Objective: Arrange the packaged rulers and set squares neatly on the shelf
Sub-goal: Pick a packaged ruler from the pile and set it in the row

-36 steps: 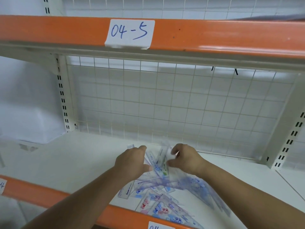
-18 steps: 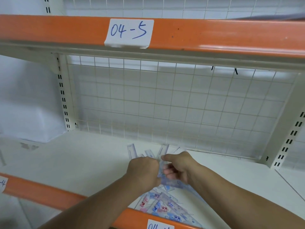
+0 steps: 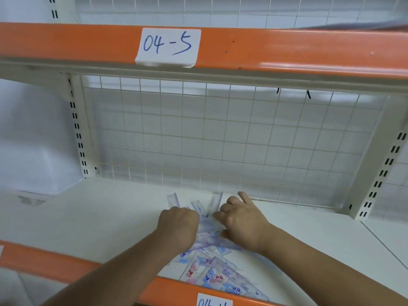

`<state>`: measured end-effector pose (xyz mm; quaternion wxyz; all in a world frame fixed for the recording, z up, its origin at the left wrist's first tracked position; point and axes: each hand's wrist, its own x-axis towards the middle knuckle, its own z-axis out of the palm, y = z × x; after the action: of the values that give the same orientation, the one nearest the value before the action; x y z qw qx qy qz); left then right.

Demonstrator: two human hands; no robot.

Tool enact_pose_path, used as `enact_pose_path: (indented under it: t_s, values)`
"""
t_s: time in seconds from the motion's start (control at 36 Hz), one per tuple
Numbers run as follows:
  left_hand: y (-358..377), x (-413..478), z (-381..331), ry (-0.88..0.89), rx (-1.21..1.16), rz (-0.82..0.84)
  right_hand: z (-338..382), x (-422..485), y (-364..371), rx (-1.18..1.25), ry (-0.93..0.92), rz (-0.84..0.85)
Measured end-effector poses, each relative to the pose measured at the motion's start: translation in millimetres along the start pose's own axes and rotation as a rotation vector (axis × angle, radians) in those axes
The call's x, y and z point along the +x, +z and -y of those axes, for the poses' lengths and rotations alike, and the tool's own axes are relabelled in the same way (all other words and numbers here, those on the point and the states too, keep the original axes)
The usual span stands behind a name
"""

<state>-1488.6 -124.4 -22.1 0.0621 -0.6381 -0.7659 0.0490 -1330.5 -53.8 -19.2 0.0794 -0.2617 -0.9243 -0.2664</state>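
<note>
A loose pile of clear packaged rulers and set squares [image 3: 212, 270] with blue and red prints lies on the white shelf [image 3: 99, 217], reaching from the front edge toward the middle. Several ruler ends [image 3: 213, 203] fan out beyond my hands. My left hand [image 3: 177, 226] is curled, knuckles up, on the left side of the pile; what its fingers hold is hidden. My right hand [image 3: 240, 219] rests on the pile's right side, index finger stretched toward the back, thumb on the packages.
A wire grid panel [image 3: 220, 140] closes the back of the shelf. Slotted uprights [image 3: 77, 129] stand at the back left and back right. An orange beam with a paper label "04-5" [image 3: 167, 46] runs overhead, and another orange beam [image 3: 44, 261] edges the shelf front.
Both hands have come down from lifting the packages and now lie on the pile on the shelf. The ruler ends now fan out flat beyond the fingers. My right index finger has stretched out.
</note>
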Motion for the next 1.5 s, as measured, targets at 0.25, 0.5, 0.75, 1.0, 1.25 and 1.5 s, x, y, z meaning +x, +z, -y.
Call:
enact_pose_path:
  t_s: [0.25, 0.5, 0.75, 1.0, 1.25, 1.5]
  values:
    - [4, 10, -14, 0.041, -0.008, -0.009, -19, -34, 4, 0.112, 0.275, 0.195]
    - [-13, 5, -57, 0.123, -0.016, 0.029, -51, -98, -2, 0.169, 0.505, 0.241]
    - [-43, -12, -158, 0.214, -0.049, 0.042, -97, -200, -18, 0.167, 0.638, 0.231]
    - [-70, -50, -307, 0.348, -0.070, 0.014, -160, -345, -46, 0.152, 0.727, 0.332]
    - [-92, -80, -420, 0.413, -0.117, 0.018, -214, -454, -70, 0.156, 0.826, 0.361]
    - [-107, -74, -484, 0.471, -0.066, 0.026, -244, -505, -65, 0.191, 0.890, 0.370]
